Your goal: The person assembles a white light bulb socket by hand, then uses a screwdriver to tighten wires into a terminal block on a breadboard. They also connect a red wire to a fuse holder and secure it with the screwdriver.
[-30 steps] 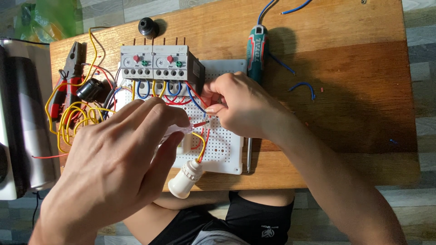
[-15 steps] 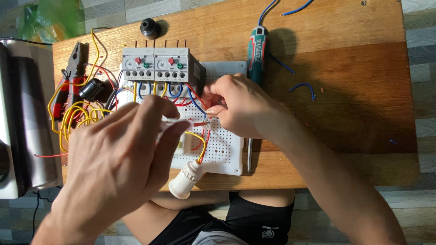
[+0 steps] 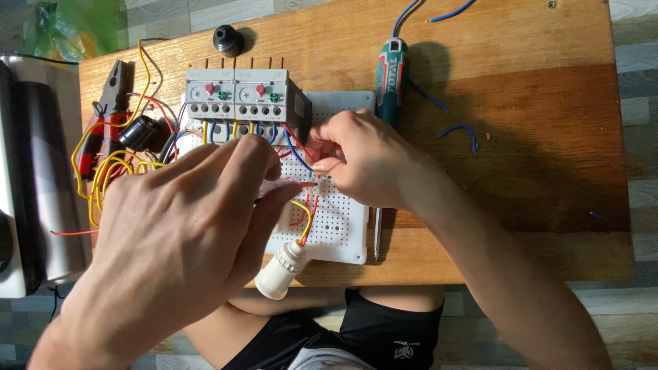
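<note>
At frame centre, the right hand (image 3: 367, 161) and left hand (image 3: 185, 226) both pinch one red wire (image 3: 305, 183) over the single white perforated board (image 3: 339, 226); the left's grip is partly hidden. Two grey relays (image 3: 240, 96) sit upper left, one green screwdriver (image 3: 391, 75) upper centre.

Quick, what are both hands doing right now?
Left hand: closed, pinching a red wire.
Right hand: closed, pinching the same wire's tip.
</note>
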